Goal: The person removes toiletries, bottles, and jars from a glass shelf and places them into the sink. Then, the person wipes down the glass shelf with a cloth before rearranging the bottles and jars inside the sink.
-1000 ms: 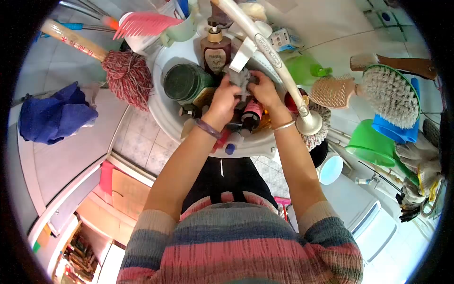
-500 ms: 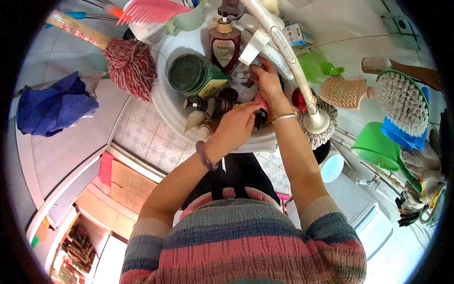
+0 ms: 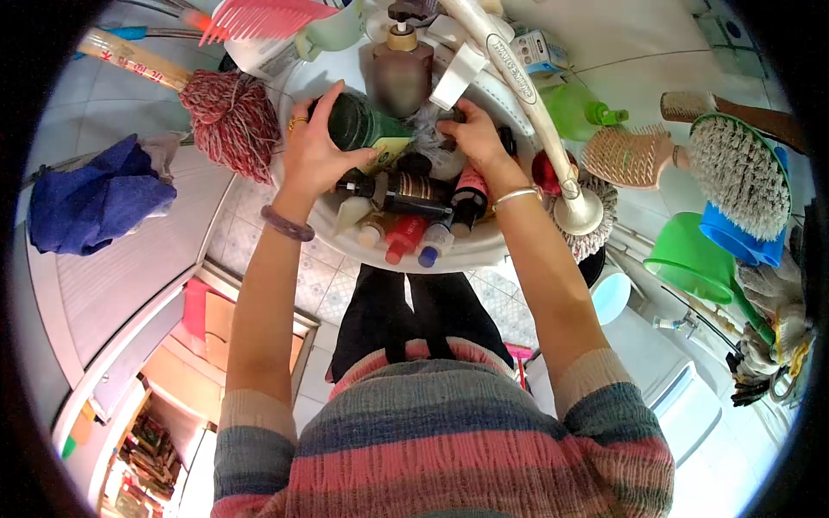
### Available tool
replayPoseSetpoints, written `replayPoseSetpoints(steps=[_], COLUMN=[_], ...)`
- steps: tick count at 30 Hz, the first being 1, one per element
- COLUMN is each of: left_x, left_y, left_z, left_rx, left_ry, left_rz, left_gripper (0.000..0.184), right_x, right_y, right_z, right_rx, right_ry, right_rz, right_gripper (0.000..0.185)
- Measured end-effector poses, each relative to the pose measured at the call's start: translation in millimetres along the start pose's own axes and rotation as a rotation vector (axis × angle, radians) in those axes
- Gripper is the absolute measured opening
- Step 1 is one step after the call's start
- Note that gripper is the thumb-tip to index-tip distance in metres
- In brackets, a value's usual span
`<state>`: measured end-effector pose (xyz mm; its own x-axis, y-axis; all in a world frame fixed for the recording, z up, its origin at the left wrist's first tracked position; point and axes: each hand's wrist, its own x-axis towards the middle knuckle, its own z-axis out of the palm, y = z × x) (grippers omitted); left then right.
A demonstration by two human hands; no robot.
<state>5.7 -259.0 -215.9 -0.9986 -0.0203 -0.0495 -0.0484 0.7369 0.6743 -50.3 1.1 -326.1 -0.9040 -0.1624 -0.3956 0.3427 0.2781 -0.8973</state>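
A wash basin (image 3: 289, 112) is crowded with bottles and jars. My left hand (image 3: 321, 157) is wrapped round the left side of a dark green jar (image 3: 356, 121), thumb along its label. At the basin's right, my right hand (image 3: 477, 138) has its fingers closed at a grey, fluffy-looking bundle (image 3: 436, 142); what exactly they grip is hidden. Below it lies a pink and black bottle (image 3: 469, 200). Nearer me are a dark bottle (image 3: 406, 192), a red tube (image 3: 406, 236) and a blue-capped bottle (image 3: 435, 242). Behind stands a brown pump bottle (image 3: 402, 73).
A whitish pole (image 3: 527, 95) slants across the basin's right side. A red mop head (image 3: 229, 121) hangs at the left. On the right wall are a hairbrush (image 3: 629, 158), a scrubbing brush (image 3: 738, 181) and a green scoop (image 3: 691, 259). A pink comb (image 3: 268, 17) lies at the back.
My left hand has moved from the front bottles to the green jar, uncovering the red tube and blue-capped bottle. My right hand has shifted slightly left, staying near the grey bundle.
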Motion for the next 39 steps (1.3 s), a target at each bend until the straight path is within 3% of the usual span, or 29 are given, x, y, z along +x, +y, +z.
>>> replayPoseSetpoints(steps=[8,11,16,29,32,38,39], left_x=[-4,-2,7,8,8,13,13], left_y=[10,8,11,27,26,29,28], left_z=[-9,-16,-24,-22,-19,-15,-15], left_rx=[0.124,0.145,0.177,0.195,0.218,0.249,0.246], left_ry=[0.076,0.184,0.318,0.21,0.188,0.051,0.039], left_rz=[-0.025,0.013,0.011,-0.008,0.01,0.052,0.058], left_gripper=[0.092,0.089,0.09,0.088,0.087,0.091,0.093], right_x=[-6,-11,-13,-17,-17,-24,-26], right_y=[5,-7,-6,-13,-7,-25,-31], right_z=[-6,-3,-1,1,1,10,14], right_rx=[-0.055,-0.187,-0.14,-0.272,-0.157,0.278,0.334], right_ry=[0.074,0.102,0.095,0.114,0.134,-0.094,-0.027], right_rz=[-0.016,-0.022,-0.046,-0.065,-0.043,0.092,0.204], right_gripper=[0.043,0.046,0.045,0.045,0.046,0.043,0.044])
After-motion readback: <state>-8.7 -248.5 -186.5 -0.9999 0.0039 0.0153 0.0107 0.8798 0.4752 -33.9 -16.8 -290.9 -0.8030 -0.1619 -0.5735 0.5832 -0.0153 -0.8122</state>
